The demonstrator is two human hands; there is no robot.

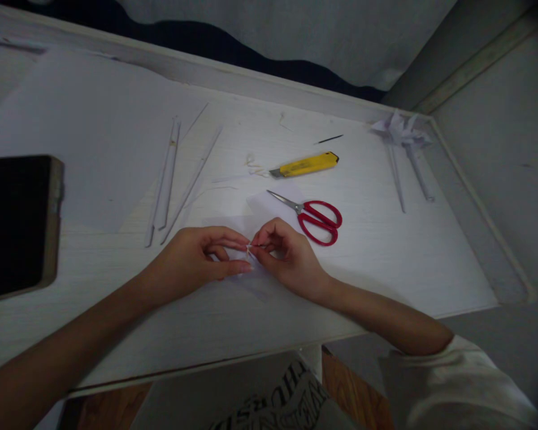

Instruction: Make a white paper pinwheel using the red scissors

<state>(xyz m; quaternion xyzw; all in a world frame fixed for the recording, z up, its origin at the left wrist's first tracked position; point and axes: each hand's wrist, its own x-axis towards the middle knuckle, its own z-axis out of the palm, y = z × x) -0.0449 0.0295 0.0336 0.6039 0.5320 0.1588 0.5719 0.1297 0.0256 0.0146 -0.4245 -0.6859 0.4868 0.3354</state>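
My right hand [291,261] pinches the pale thread [248,249], which lies leftward, against my left hand [192,260] (whose grip I cannot tell).

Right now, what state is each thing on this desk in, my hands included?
Scissors: closed, lying flat.
Yellow cutter: lying flat; blade position unclear.
Device: screen dark.
Paper tubes: rolled, lying down.
Large sheet: spread flat.
Paper flowers: folded, on stems.
Right hand: fingertips pinched at a small white piece.
Left hand: fingers bent, at that piece.
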